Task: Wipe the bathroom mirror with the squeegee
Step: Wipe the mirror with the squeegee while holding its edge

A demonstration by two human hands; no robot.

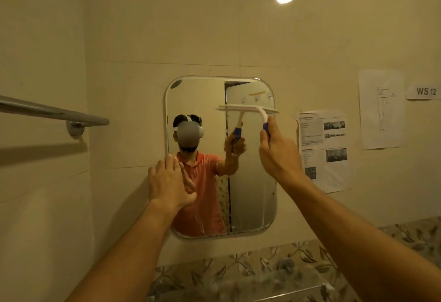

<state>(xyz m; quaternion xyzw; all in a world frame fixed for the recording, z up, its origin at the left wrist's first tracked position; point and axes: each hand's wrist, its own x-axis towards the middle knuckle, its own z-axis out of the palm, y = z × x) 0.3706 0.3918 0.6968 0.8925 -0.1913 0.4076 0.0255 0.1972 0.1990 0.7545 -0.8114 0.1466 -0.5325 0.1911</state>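
Against mirror (253, 194), right hand (278, 151) grips squeegee (263, 114); left hand (169, 182) spreads flat.

Beige tiled wall (143, 27), chrome towel rail (55, 113) left, taped papers (324, 151) right, perhaps leaf-patterned tiles (298, 254) below.

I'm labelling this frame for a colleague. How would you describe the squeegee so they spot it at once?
Find the rounded mirror. Near its upper right edge the squeegee lies level against the glass, a white blade with a blue grip held by the right hand. The twin just left of it is only its reflection.
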